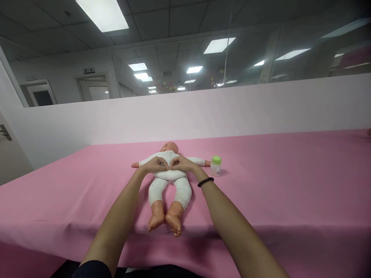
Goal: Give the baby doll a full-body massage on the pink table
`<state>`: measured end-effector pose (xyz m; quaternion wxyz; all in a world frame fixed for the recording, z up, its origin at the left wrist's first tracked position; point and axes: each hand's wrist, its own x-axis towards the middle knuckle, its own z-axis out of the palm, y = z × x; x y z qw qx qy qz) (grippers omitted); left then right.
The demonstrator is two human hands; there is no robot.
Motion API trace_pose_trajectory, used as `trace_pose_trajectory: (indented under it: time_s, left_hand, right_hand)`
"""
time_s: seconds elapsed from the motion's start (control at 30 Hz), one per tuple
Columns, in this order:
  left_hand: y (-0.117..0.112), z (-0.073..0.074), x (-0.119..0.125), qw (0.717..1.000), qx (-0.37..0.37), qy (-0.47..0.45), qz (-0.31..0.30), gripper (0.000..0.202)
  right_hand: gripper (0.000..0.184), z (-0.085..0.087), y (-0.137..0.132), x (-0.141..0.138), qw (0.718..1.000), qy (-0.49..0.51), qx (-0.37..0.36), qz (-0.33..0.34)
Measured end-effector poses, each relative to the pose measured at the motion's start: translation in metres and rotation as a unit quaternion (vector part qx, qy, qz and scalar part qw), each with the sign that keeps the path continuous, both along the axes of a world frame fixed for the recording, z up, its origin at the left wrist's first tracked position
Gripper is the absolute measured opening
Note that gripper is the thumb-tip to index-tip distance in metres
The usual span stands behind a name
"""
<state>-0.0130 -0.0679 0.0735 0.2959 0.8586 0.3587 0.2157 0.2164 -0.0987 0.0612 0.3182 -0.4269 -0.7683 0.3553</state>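
A baby doll (169,185) in a white bodysuit lies on its back on the pink-covered table (275,181), feet toward me and arms spread. My left hand (155,165) and my right hand (181,163) rest side by side on the doll's chest, fingers curled and pinching the white cloth at the middle, fingertips almost touching each other. A black bead bracelet (205,182) circles my right wrist. What the fingertips grip beneath them is partly hidden.
A small clear bottle with a green cap (216,166) stands upright just right of the doll's arm. A low pale partition wall (232,112) runs along the table's far edge. The table's front edge drops off near my elbows.
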Motion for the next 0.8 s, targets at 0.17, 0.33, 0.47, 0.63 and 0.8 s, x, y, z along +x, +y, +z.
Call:
trace_pose_trajectory:
  time_s: [0.17,0.33,0.47,0.63,0.8]
  left_hand:
    - [0.008,0.0,-0.005,0.999,-0.003,-0.033,-0.027,0.018]
    - [0.013,-0.002,-0.013,0.999,-0.019,-0.031,-0.039,0.021]
    - [0.013,-0.006,-0.011,0.999,-0.03,-0.024,-0.017,0.016]
    - [0.009,-0.002,-0.012,0.999,-0.006,-0.003,-0.05,0.024]
    - [0.006,-0.001,-0.012,0.999,-0.021,0.015,-0.041,0.026]
  right_hand:
    - [0.007,0.004,-0.004,0.004,1.0,0.019,-0.005,0.014]
    - [0.015,0.007,-0.005,0.011,0.997,0.014,-0.045,0.058]
    - [0.013,0.005,-0.001,0.008,0.999,-0.015,-0.02,0.042]
    - [0.014,0.008,-0.007,0.008,0.997,0.014,-0.033,0.07]
    - [0.014,0.009,-0.009,0.008,0.998,-0.026,-0.025,0.059]
